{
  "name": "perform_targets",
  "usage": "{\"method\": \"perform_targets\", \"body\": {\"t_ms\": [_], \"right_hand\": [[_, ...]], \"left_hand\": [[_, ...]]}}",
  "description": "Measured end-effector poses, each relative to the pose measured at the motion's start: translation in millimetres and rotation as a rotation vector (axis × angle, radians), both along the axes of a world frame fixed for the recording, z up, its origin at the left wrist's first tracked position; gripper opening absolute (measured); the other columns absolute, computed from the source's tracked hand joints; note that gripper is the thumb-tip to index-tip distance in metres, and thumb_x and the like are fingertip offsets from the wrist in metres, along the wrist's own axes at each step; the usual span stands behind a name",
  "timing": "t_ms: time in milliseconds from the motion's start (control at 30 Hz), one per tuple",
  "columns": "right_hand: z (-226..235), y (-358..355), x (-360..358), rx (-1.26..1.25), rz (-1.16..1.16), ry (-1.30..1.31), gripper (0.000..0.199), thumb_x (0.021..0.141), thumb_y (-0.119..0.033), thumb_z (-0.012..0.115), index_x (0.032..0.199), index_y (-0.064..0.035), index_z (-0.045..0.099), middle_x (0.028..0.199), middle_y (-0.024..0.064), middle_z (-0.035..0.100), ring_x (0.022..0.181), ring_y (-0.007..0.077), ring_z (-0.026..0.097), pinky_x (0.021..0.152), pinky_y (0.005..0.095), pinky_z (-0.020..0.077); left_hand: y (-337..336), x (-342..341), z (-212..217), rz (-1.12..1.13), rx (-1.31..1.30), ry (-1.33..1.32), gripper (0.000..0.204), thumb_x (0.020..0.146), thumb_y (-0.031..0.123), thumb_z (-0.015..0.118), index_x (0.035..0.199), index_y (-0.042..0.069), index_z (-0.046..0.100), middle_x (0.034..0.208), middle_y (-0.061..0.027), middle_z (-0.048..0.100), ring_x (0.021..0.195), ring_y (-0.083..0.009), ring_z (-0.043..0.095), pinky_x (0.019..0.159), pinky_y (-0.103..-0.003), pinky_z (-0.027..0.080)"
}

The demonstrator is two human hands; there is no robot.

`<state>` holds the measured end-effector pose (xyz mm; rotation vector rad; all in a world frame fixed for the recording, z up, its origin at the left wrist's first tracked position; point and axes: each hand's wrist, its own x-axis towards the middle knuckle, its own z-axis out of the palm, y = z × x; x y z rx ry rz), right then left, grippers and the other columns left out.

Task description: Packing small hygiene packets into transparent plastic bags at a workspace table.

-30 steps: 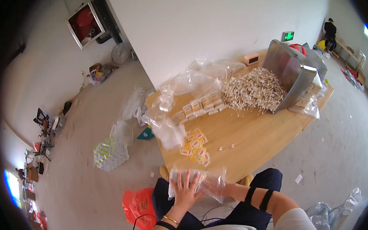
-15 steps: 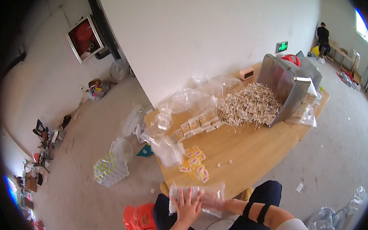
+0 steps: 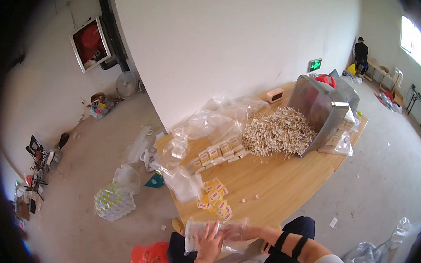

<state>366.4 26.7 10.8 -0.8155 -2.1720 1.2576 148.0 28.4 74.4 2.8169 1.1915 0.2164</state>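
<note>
Left hand point(image 3: 208, 240): Fingers spread wide, palm down, it presses over a clear bag point(image 3: 192, 238) at the near edge of the tabletop point(image 3: 277, 182), gripping nothing visible.
Right hand point(image 3: 233, 232): Seen through plastic, it reaches into the bag from the right; how far its fingers close, and on what, cannot be told.
Clear bag: Between the two hands at the tabletop's near edge, its contents hard to make out.
Yellow-and-white cards point(image 3: 215, 196): Loosely heaped at the tabletop's near end, just beyond the hands.
Loose swab point(image 3: 250, 199): Alone on the tabletop's near half.
Plastic sleeves point(image 3: 185, 184): Strewn along the tabletop's left edge.
Small packs point(image 3: 219, 154): Rowed across the tabletop's left middle.
Swab pile point(image 3: 278, 133): Mounded toward the tabletop's far end.
Gray bin point(image 3: 318, 113): Tipped on its side at the tabletop's far end, mouth toward the pile.
Red bag point(image 3: 150, 257): Below the tabletop's near left corner.
Co-worker point(image 3: 361, 50): A dark-clad figure well beyond the tabletop's far end.
</note>
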Motion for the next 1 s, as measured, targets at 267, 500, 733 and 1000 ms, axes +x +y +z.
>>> {"method": "perform_targets", "body": {"t_ms": [267,500,733,1000], "right_hand": [[98,139,109,-0.362,-0.926,-0.293,0.023,0.085,-0.031,0.062,0.081,-0.0098,0.071,0.071,0.0036,0.068,0.068,0.0143,0.063,0.060,0.0312,0.0485],[84,266,59,0.258,-1.409,-0.859,0.060,0.077,-0.050,0.068,0.110,-0.0007,0.063,0.124,0.0196,0.056,0.118,0.0335,0.052,0.093,0.0446,0.0442],[76,299,44,0.091,-1.403,-0.893,0.068,0.074,-0.052,0.068,0.114,0.0029,0.060,0.120,0.0217,0.054,0.119,0.0369,0.047,0.097,0.0496,0.0394],[75,294,78,0.044,-1.552,-0.750,0.064,0.072,-0.037,0.073,0.120,0.0011,0.053,0.117,0.0204,0.056,0.113,0.0329,0.051,0.094,0.0477,0.0398]], "left_hand": [[-15,17,-6,0.022,-0.046,-0.124,0.039,0.087,0.027,0.059,0.125,0.019,0.061,0.139,0.0008,0.050,0.139,-0.0273,0.031,0.111,-0.065,0.010],[-22,30,15,0.072,-0.147,-0.243,0.035,0.090,0.026,0.052,0.123,0.014,0.060,0.138,-0.0056,0.049,0.139,-0.0275,0.030,0.113,-0.059,0.016],[-21,25,9,0.098,-0.197,-0.247,0.036,0.092,0.027,0.050,0.125,0.014,0.058,0.141,-0.0040,0.046,0.137,-0.0264,0.032,0.111,-0.060,0.016],[-25,25,3,0.081,-0.220,-0.239,0.040,0.093,0.030,0.047,0.130,0.014,0.054,0.146,-0.0031,0.040,0.139,-0.0241,0.028,0.112,-0.060,0.014]]}}
